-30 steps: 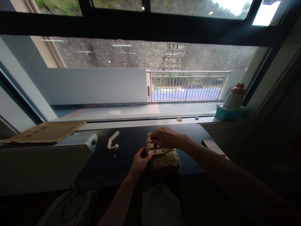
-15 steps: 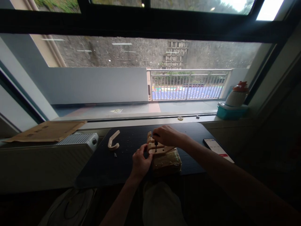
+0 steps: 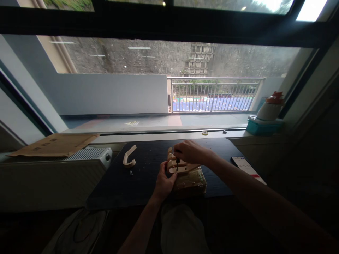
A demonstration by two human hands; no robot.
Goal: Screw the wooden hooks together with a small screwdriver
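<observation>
A pale wooden piece with several hooks (image 3: 177, 166) lies on a dark table (image 3: 132, 187), resting on a brown plastic-wrapped package (image 3: 191, 180). My left hand (image 3: 164, 180) is closed on the near left end of the wooden piece. My right hand (image 3: 190, 151) is above it, fingers closed round a small dark screwdriver (image 3: 177, 163) that stands upright on the wood. A single loose wooden hook (image 3: 129, 157) lies to the left, with a small dark screw (image 3: 130, 173) just in front of it.
A phone (image 3: 248, 168) lies at the table's right edge. A white heater (image 3: 90, 155) and a sheet of cardboard (image 3: 54, 144) are to the left. On the sill stand a teal box (image 3: 263, 125) with a white jar (image 3: 270, 107) and two small bits.
My left hand has slid right along the near end of the wooden piece. My right hand stays on the screwdriver. The view has drifted slightly.
</observation>
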